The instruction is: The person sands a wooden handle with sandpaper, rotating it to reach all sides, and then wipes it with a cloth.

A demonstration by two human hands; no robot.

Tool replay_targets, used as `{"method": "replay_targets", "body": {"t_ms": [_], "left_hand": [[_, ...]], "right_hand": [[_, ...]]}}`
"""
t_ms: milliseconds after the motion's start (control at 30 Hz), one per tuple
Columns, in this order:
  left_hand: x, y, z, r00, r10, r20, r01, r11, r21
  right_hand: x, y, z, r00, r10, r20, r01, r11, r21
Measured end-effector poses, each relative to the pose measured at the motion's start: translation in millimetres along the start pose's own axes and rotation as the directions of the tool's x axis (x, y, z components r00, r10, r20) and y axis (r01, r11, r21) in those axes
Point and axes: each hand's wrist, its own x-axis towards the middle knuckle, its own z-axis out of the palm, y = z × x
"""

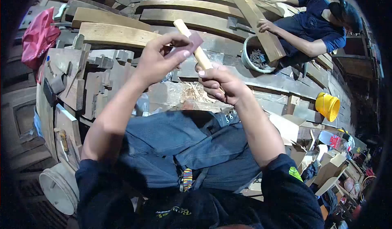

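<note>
A pale wooden rod [201, 58] slants across the middle of the head view. Its lower end is in my right hand [222, 82], whose fingers are wrapped round it. My left hand [166, 57] pinches a reddish-brown sheet [195, 42], which looks like sandpaper and lies against the rod's upper part. The rod's top end sticks out above the sheet. Below the hands, wood shavings [195, 93] lie on the planks, in front of my crossed legs.
At the upper right a co-worker [314, 29] holds a plank [257, 22] over a bucket [251, 53]. A yellow bucket [328, 106] stands right. Boards [118, 33], a pink bag [39, 39] and a white bucket [60, 188] are on the left.
</note>
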Motion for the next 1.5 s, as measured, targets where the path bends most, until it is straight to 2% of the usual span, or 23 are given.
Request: {"method": "replay_targets", "body": {"t_ms": [67,133,200,333,367,400,467,533,600,633,733,800,867,933,1000,1133,1167,1267,1333,1367,1400,1433,1500], "left_hand": [[-1,-1,0,0.998,0.064,0.005,-0.064,0.997,0.039],[-1,-3,2,0.998,0.014,-0.056,-0.016,0.999,-0.036],[0,-3,-2,0.997,0.039,0.07,-0.038,0.999,-0.022],[-1,1,2,0.999,0.031,-0.045,-0.032,0.999,-0.035],[2,-5,-3,0.998,0.004,0.064,-0.001,0.998,-0.058],[2,-4,-4,0.998,0.006,0.063,-0.003,0.998,-0.056],[0,-5,-1,0.998,0.067,-0.001,-0.066,0.997,0.044],[-1,0,1,0.999,0.019,-0.034,-0.02,1.0,-0.019],[0,3,-2,0.994,0.019,0.107,-0.014,0.999,-0.05],[0,-1,-4,0.994,0.076,0.077,-0.079,0.996,0.045],[0,2,1,0.999,0.026,-0.018,-0.027,0.999,-0.045],[1,1,-4,0.997,-0.004,0.074,0.004,1.0,-0.003],[0,-3,-1,0.995,0.097,0.003,-0.097,0.994,0.047],[0,0,0,0.998,0.054,-0.011,-0.054,0.998,0.029],[2,-3,-5,0.996,0.061,0.069,-0.062,0.998,0.004],[1,1,-2,0.998,0.06,0.029,-0.06,0.998,-0.002],[1,-2,-4,0.987,0.125,0.105,-0.133,0.988,0.08],[0,-5,1,0.998,0.003,-0.059,-0.008,0.997,-0.076],[0,-2,-2,0.998,-0.013,-0.055,0.012,1.0,-0.028],[0,-3,-3,0.999,0.025,0.026,-0.025,1.0,-0.001],[-1,-5,-3,0.992,0.06,0.107,-0.063,0.998,0.021],[2,-7,-3,0.972,0.22,0.088,-0.231,0.962,0.144],[1,-7,-1,0.993,0.118,0.032,-0.119,0.991,0.059]], "right_hand": [[0,1,0,1.0,0.0,0.008,0.0,1.0,-0.004],[-1,1,-2,1.0,0.012,-0.008,-0.012,1.0,0.001],[-3,-1,1,1.0,0.007,-0.014,-0.008,0.999,-0.038],[0,1,-2,1.0,0.001,-0.01,-0.001,1.0,0.013],[0,1,-4,1.0,0.008,0.014,-0.008,1.0,0.007],[1,1,-2,1.0,0.007,0.017,-0.007,1.0,0.006],[0,1,1,1.0,0.009,0.0,-0.009,1.0,0.018],[-2,-1,0,1.0,0.013,-0.001,-0.013,1.0,0.013],[0,-2,0,1.0,0.012,0.002,-0.012,1.0,0.005],[1,-1,0,1.0,0.012,0.003,-0.012,1.0,0.012],[-1,0,-3,1.0,0.019,0.004,-0.019,1.0,0.013],[-2,0,-1,1.0,0.011,0.013,-0.011,1.0,-0.008],[-2,0,0,1.0,0.011,-0.014,-0.011,1.0,-0.004],[-3,-1,0,1.0,0.012,-0.008,-0.012,0.999,0.039],[-2,-2,3,1.0,0.012,-0.006,-0.012,1.0,-0.015],[-4,-1,3,1.0,0.021,0.014,-0.021,0.999,0.047],[-5,-1,2,1.0,0.022,0.013,-0.023,0.998,0.058],[-5,-3,0,1.0,0.017,0.025,-0.019,0.995,0.1],[-6,-5,4,0.999,0.038,0.03,-0.04,0.997,0.073],[-3,-2,1,1.0,-0.022,0.01,0.023,0.997,-0.078],[-1,0,1,1.0,-0.023,0.012,0.024,0.997,-0.08],[1,1,1,0.999,-0.034,0.005,0.034,0.993,-0.115],[6,5,-4,0.996,-0.072,0.05,0.078,0.986,-0.146]]}}
